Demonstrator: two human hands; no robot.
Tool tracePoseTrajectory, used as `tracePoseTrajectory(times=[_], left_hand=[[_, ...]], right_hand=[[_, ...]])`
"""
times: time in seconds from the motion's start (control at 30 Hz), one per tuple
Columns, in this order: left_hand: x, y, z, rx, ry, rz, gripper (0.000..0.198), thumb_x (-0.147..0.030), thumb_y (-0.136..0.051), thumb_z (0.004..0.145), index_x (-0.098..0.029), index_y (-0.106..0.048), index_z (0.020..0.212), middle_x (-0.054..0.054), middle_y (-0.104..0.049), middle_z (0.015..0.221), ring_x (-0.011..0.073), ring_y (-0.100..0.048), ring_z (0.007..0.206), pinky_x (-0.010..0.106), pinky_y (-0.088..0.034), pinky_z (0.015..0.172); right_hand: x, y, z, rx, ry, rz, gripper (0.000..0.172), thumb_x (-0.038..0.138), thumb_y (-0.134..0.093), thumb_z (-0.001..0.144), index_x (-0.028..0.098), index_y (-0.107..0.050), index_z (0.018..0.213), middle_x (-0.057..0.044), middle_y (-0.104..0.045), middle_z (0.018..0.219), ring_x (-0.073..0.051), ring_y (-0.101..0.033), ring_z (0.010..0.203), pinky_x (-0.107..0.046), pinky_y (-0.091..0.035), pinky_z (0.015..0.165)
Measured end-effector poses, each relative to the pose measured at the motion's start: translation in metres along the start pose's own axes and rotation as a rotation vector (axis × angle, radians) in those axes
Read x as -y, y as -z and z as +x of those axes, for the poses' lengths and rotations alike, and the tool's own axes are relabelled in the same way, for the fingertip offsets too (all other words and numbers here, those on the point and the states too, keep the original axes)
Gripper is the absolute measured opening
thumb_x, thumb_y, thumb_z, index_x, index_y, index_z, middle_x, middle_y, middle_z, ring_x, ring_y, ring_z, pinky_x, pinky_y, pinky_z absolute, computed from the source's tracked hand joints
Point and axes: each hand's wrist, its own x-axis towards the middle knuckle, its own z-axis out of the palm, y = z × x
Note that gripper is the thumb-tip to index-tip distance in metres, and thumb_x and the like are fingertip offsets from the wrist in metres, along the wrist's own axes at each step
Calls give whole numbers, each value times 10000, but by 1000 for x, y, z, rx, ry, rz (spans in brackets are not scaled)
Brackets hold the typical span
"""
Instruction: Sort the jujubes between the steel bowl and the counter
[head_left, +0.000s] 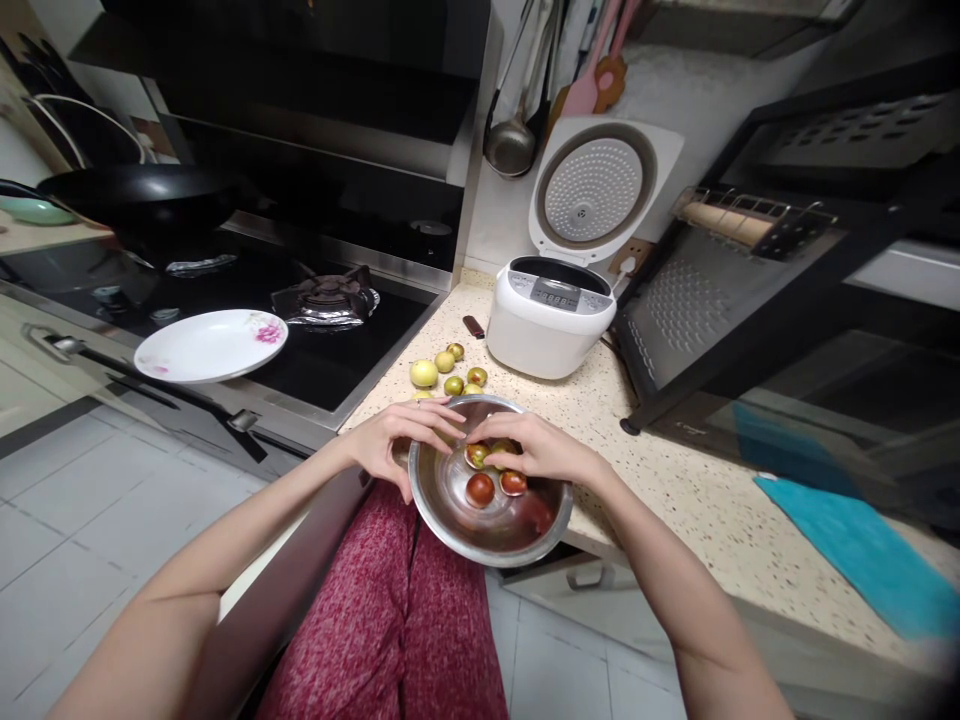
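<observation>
Since the round, shiny steel bowl (442, 492) juts past the edge of the speckled cream countertop (690, 500), it is best kept steady by the bare left hand (411, 438), loosely curved with its thumb outside the rim and fingers reaching over it; whether it truly grips is unclear. Inside lie several small, round red-brown and green fruits (480, 489), with the bare right hand (525, 445) half-curled over them, fingertips among the fruits; I cannot tell if it has one pinched. Light fingertips and a level bowl should suit these smooth, rolling fruits.

Around, from the left: a wide black wok (142, 190), then a white oval-looking plate with pink flowers (202, 350) by the hob's front. Loose yellow-green fruits (424, 373) sit just behind the bowl, likely to be knocked if it is pushed back. Beyond them stands an open white rice cooker (551, 325); a flat teal cloth (855, 550) lies well apart, far right.
</observation>
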Motion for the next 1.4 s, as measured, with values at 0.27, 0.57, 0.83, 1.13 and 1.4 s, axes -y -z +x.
tracePoseTrajectory(times=[0.27,0.57,0.83,1.13,1.4], left_hand=[[0,1,0,8,3,29,674,-706,-774,800,-185,-757,1228,172,-752,1292,348,-645,1346,574,-441,1218],[0,1,-1,7,7,30,682,-712,-776,791,-182,-762,1220,176,-752,1291,355,-645,1345,589,-419,1233],[1,0,-1,-14,-22,25,652,-663,-828,767,-175,-765,1196,177,-757,1278,348,-655,1331,581,-430,1222],[0,0,-2,-4,0,31,645,-666,-832,760,-168,-768,1166,180,-755,1279,351,-662,1321,598,-411,1232],[5,-2,-5,0,-9,43,660,-685,-824,756,-175,-764,1170,178,-760,1267,351,-665,1317,592,-430,1218]], right_hand=[[2,1,-1,20,-79,-107,220,310,-627,1031,227,-734,1205,-69,-764,1122,-218,-726,1001,-370,-572,917],[-5,-4,0,-203,82,-62,234,231,-573,1045,232,-748,1201,-75,-784,1128,-222,-724,1068,-427,-581,982],[-32,7,0,-622,27,-192,263,178,-552,1026,235,-764,1171,-87,-791,1121,-251,-731,1064,-459,-597,961],[-88,3,10,-541,-86,-323,368,218,-525,1049,253,-670,1386,-117,-716,1334,-269,-673,1246,-497,-557,1074],[-107,-10,30,-307,-82,-321,537,292,-582,1043,322,-495,1572,-112,-528,1595,-271,-504,1482,-513,-465,1199]])
